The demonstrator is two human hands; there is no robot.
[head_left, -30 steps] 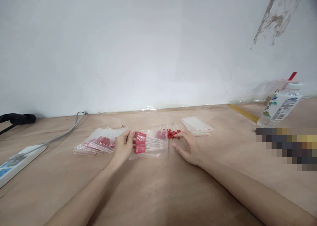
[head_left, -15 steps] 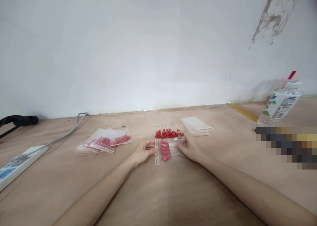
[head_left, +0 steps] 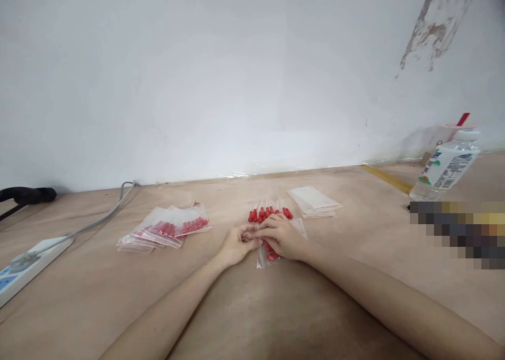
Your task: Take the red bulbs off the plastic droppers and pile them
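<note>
A clear zip bag [head_left: 261, 258] with several red pieces [head_left: 272, 256] inside lies flat on the wooden table, partly hidden by my hands. My left hand [head_left: 235, 247] pinches its left, zip edge between thumb and fingers. Fingers of my right hand [head_left: 284, 236] come down over the bag and close on the same edge, touching the left fingertips. Just beyond the bag lies a row of red-headed pieces with thin pale stems [head_left: 262, 214]. Behind the right hand is a stack of flat bags [head_left: 313, 199] with red zip lines.
Filled bags of red pieces [head_left: 165, 227] overlap in a pile on the left. Farther left are a white power strip [head_left: 43, 260], its grey cable [head_left: 100, 220] and a black object [head_left: 35, 194]. A plastic bottle [head_left: 447, 165] and a yellow strip [head_left: 386, 179] lie right, near the wall.
My right hand has moved left from the bag's far end to its zip edge, meeting the left hand. The bag has shifted slightly right, and my left hand has followed.
</note>
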